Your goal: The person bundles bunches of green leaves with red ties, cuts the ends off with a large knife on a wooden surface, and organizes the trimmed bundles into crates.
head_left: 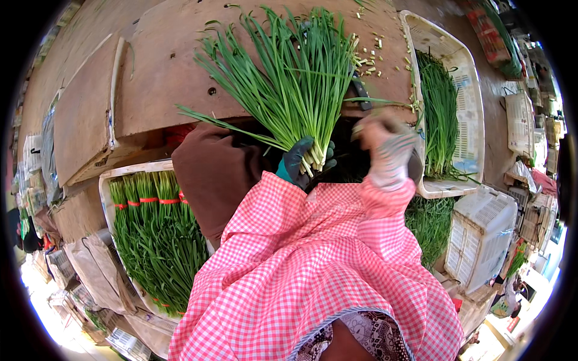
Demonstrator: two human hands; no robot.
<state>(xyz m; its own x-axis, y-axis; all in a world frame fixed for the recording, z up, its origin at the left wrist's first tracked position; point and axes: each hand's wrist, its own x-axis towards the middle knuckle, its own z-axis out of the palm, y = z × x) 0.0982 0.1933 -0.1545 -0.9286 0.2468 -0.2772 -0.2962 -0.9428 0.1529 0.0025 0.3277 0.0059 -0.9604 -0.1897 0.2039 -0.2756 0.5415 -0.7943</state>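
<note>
My left hand [296, 161], in a dark glove with a teal cuff, is closed around the lower stems of a bunch of garlic chives [301, 90]. The green leaves fan out away from me over the brown board [168, 78], while the pale stem ends point toward me. One loose stalk sticks out to the left. Close by on the right, my right hand [379, 135] is smeared by motion, so its fingers cannot be made out. Just beyond it a dark, narrow object [360, 90] lies at the board's edge, partly hidden by leaves.
A white plastic crate [474, 78] at right holds loose chives [438, 108]. Another crate [135, 169] at left holds bundles with red bands [147, 199]. Cut stem bits [368, 60] litter the board. An upturned white crate [478, 234] stands lower right.
</note>
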